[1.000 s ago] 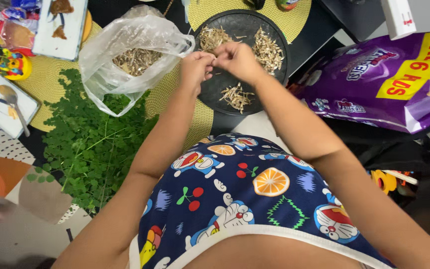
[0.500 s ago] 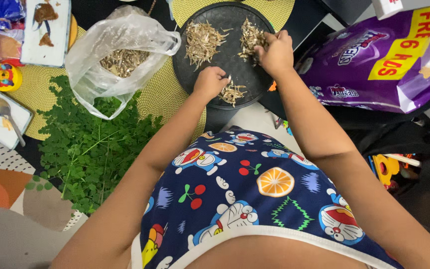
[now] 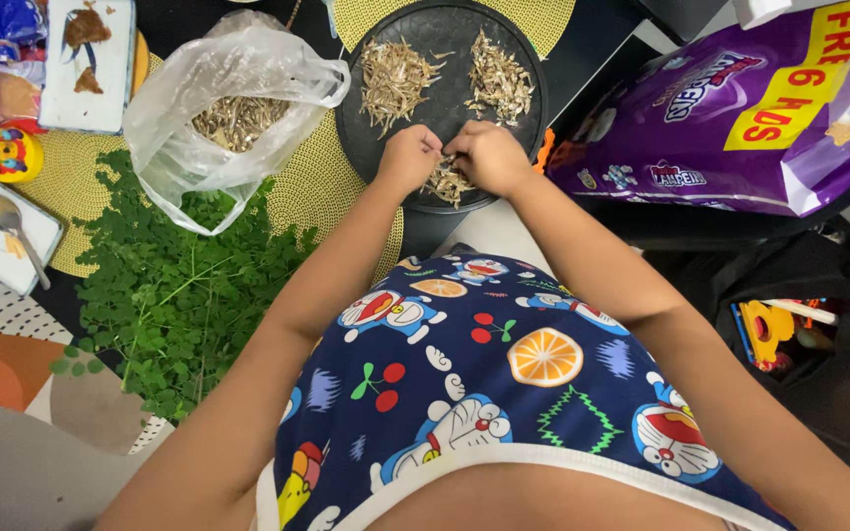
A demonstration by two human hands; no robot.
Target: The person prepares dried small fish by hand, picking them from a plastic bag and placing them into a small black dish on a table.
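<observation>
Hands meet at the black plate's (image 3: 445, 103) six o'clock edge, left hand (image 3: 407, 157) and right hand (image 3: 489, 157) fingers pinched together on dried fish (image 3: 448, 182), plastic bag (image 3: 228, 108) at nine o'clock.

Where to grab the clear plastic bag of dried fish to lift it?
Probably the gathered rim of the plastic bag on its right side, coming from above. The mouth gapes upward and the dried fish sit low inside, so lifting by the rim should keep them in.
</observation>
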